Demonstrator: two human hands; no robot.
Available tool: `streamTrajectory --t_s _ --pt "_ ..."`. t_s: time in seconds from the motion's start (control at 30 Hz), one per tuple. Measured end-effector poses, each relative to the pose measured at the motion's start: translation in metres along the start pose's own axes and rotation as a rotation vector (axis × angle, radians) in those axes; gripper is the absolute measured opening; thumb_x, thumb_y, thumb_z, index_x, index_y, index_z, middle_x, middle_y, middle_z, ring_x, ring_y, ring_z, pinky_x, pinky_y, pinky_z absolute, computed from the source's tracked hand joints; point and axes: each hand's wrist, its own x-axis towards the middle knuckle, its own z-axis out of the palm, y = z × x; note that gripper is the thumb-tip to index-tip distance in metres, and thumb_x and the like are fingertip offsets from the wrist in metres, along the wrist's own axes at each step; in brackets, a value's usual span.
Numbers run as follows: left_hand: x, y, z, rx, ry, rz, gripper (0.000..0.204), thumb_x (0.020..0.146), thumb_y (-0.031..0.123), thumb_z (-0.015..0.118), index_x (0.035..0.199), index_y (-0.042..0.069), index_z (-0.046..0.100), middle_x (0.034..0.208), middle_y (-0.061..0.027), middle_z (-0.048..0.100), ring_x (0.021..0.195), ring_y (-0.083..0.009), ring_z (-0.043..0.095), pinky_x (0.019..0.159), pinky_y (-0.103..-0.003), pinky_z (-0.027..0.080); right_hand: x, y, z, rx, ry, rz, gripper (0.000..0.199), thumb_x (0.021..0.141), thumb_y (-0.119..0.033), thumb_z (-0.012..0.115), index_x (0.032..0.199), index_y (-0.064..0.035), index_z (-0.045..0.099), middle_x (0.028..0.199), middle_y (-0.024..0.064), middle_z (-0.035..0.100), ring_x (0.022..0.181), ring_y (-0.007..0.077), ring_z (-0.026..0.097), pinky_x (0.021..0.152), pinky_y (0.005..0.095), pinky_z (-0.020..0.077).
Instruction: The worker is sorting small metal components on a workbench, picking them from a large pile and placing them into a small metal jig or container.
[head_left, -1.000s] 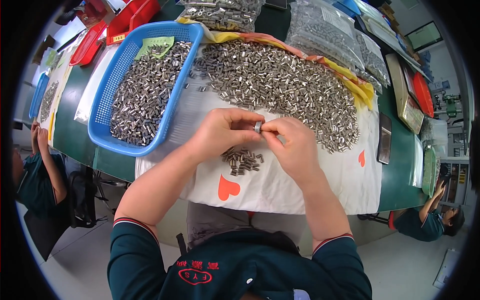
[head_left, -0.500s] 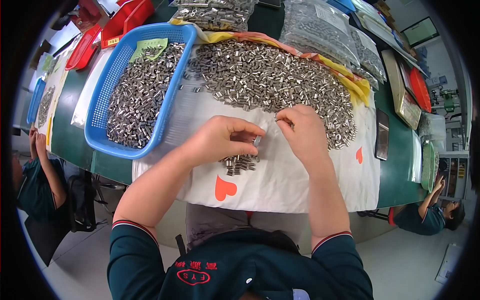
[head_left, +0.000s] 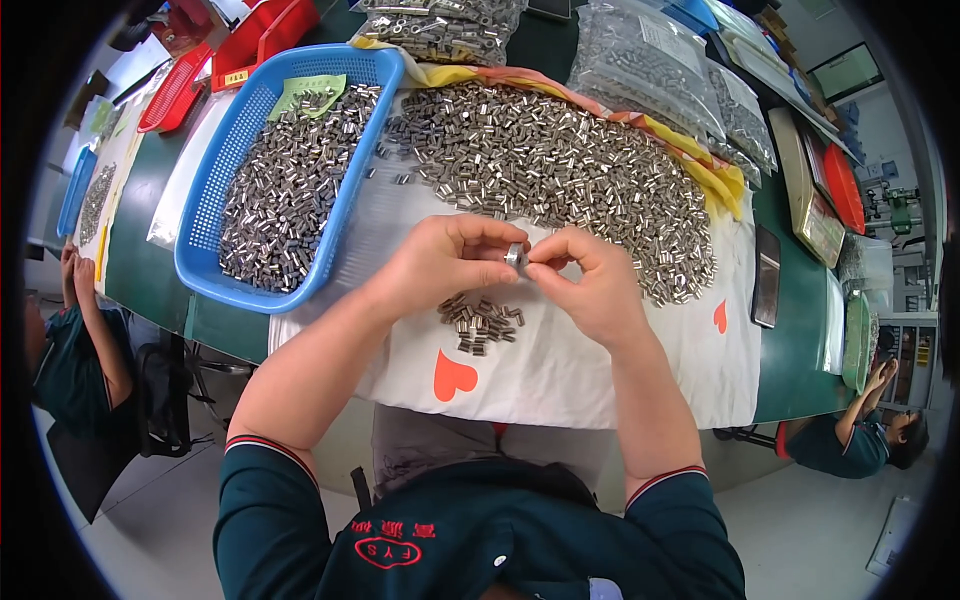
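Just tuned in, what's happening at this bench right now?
A person's left hand and right hand pinch one small metal sleeve together above a white cloth. A small cluster of sleeves lies just beneath, a large heap behind, and more fill the blue basket at left.

The person wears a dark teal short-sleeved shirt (head_left: 480, 540) with a collar at 6 o'clock. Each sleeve (head_left: 265, 470) ends in a cuff edged with thin red and white stripes, at 7 and 5 o'clock. A small red oval emblem (head_left: 388, 551) sits below the collar; both forearms and hands are bare.
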Motion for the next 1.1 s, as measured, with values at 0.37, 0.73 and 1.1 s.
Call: streamTrajectory --t_s 0.37,0.73,1.1 --pt "-0.001 0.002 0.003 0.068 0.04 -0.031 0.035 0.076 0.003 0.07 0.109 0.0 0.06 0.091 -0.0022 0.063 0.081 -0.0061 0.058 0.073 -0.02 0.049 -0.001 0.006 0.016 -0.359 0.165 -0.287 0.01 0.069 -0.003 0.065 0.075 -0.0038 0.058 0.071 0.0073 0.058 0.067 0.0235 0.058 0.062 0.0314 0.047" --pt "-0.002 0.003 0.004 -0.015 0.021 -0.066 0.034 0.076 0.001 0.069 0.109 -0.002 0.06 0.092 -0.0032 0.063 0.081 -0.0062 0.058 0.072 -0.02 0.049 0.0 -0.002 -0.003 -0.076 -0.029 0.037 0.009 0.072 -0.004 0.067 0.08 -0.0026 0.064 0.076 0.0026 0.064 0.066 0.0098 0.057 0.062 0.024 0.0451" --pt "-0.001 0.006 0.007 0.116 -0.01 -0.094 0.035 0.075 0.001 0.07 0.109 0.0 0.061 0.093 -0.0033 0.063 0.084 -0.007 0.058 0.076 -0.022 0.05 0.01 0.022 -0.006 -0.675 0.253 -0.007 0.01 0.072 -0.015 0.067 0.074 -0.0063 0.063 0.071 0.0068 0.058 0.072 0.025 0.056 0.068 0.0368 0.0447"
